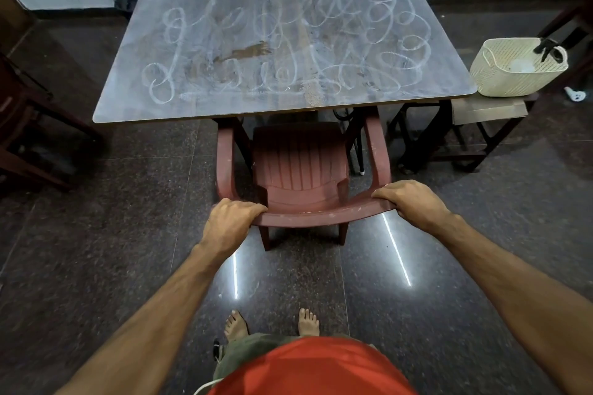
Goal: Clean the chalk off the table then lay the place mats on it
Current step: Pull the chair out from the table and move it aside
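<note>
Here, looping white chalk scrawls cover the dusty, rounded-corner rectangular counter. The left hand and right hand each curl their fingers round the curved top rail of a ribbed maroon plastic chair tucked partly under the counter. A cream perforated basket sits on a side stand just beside the counter's right edge.

both hands on the back of a chair at a chalk-covered tabletop

the left hand and right hand grip the top rail of a red plastic chair tucked partly under the tabletop, which bears looping white chalk scrawls; a cream basket sits on a stool beside it.
</note>
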